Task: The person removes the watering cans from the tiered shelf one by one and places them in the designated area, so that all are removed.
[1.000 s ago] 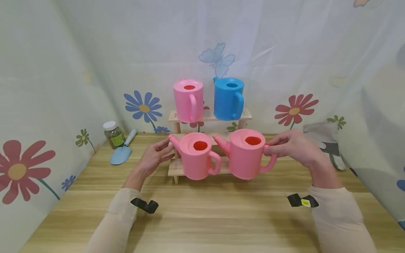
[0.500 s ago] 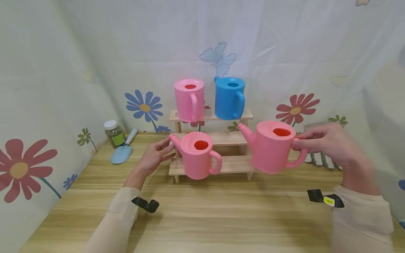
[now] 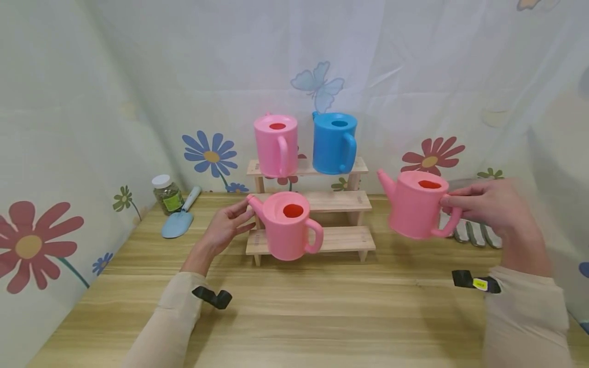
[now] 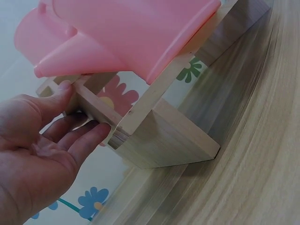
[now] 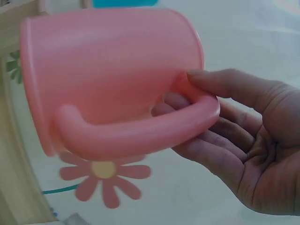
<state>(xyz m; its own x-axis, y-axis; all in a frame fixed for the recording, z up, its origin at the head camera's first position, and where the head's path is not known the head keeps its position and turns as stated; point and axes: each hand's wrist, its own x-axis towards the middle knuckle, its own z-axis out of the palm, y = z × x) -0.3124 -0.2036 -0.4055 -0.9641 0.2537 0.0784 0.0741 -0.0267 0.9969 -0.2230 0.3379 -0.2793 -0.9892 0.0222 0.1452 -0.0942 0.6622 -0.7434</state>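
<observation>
A pink watering can (image 3: 416, 207) hangs in the air right of the wooden stand (image 3: 340, 239), its spout pointing left. My right hand (image 3: 503, 209) grips the upper part of its handle; in the right wrist view, the thumb (image 5: 229, 84) lies on top and the fingers curl beneath. Another pink can (image 3: 285, 235) stands upright at the left of the bottom shelf, its handle facing right. Beside its spout, my left hand (image 3: 222, 227) touches the stand's left side with relaxed, slightly bent fingers. In the left wrist view, the fingertips (image 4: 104, 127) meet the wood near the bottom shelf's end.
The top shelf (image 3: 303, 166) bears a light pink can (image 3: 276, 148) and a blue can (image 3: 330, 148). A lidded jar (image 3: 169, 197) and a light-blue trowel (image 3: 177, 224) are at the back left. Striped gloves (image 3: 476, 234) lie partly behind the right hand. Patterned cloth hangs behind.
My right hand has carried its pink can rightward and slightly up, away from the stand, uncovering the right part of the lower shelves. The left hand and the other cans have stayed nearly still.
</observation>
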